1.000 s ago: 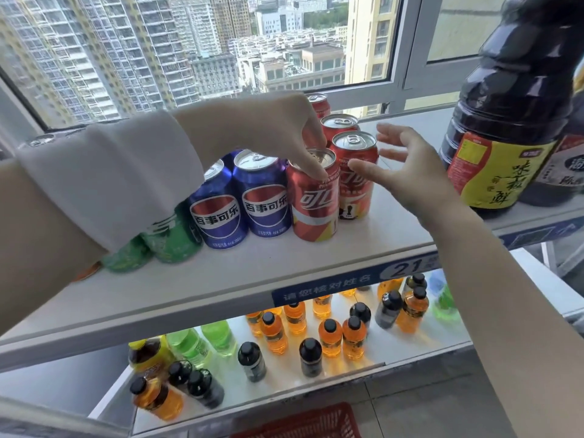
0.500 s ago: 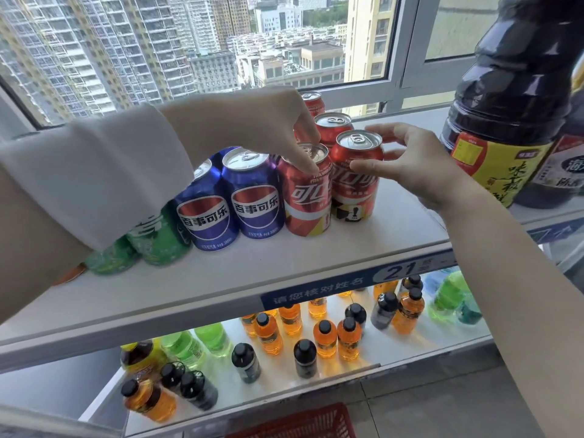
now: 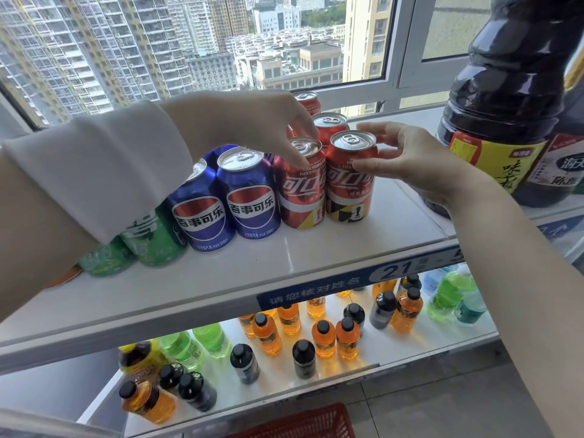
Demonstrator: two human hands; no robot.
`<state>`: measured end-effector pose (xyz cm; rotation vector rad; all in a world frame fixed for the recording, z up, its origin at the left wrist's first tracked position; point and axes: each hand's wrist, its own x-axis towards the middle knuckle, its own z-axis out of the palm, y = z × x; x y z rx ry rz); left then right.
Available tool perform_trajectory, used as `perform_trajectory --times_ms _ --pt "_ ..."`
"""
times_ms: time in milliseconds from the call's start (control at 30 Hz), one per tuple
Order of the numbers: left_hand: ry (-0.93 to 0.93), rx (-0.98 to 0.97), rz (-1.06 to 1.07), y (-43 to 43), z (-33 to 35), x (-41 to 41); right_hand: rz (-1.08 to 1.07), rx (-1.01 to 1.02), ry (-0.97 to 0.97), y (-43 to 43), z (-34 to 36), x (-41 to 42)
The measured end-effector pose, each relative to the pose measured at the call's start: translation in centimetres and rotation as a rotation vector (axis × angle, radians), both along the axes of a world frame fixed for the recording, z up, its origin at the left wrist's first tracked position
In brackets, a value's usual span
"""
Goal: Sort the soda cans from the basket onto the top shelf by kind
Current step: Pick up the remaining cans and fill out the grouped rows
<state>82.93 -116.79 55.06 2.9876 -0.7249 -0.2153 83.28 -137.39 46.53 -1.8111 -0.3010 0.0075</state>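
Note:
On the white top shelf cans stand in groups: green ones at the left, blue cola cans in the middle, red cola cans at the right. My left hand reaches over the blue cans and pinches the top rim of the front-left red can. My right hand holds the front-right red can, thumb on its front and fingers behind its rim. Two more red cans stand behind them. The red basket shows at the bottom edge.
A large dark sauce bottle with a yellow label stands on the shelf just right of my right hand. The window frame closes the back. The lower shelf holds several orange, green and dark drink bottles.
My right hand came in from the right and closed around the front-right red can. My left hand stayed on the neighbouring red can's top. The view shifted slightly.

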Motion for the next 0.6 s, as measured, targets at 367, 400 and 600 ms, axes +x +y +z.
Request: perform_trajectory --times_ms 367,400,600 --pt "-0.084 -0.117 -0.020 0.4 -1.4 0.7 -0.105 -0.114 -0.065 0.5 0.3 0.1" --pt "-0.074 -0.132 -0.015 0.4 -1.4 0.6 -0.081 -0.106 -0.050 0.3 0.4 0.1" --pt "-0.060 -0.159 -0.016 0.3 -1.3 0.6 0.000 -0.037 0.002 -0.1 0.4 0.3"
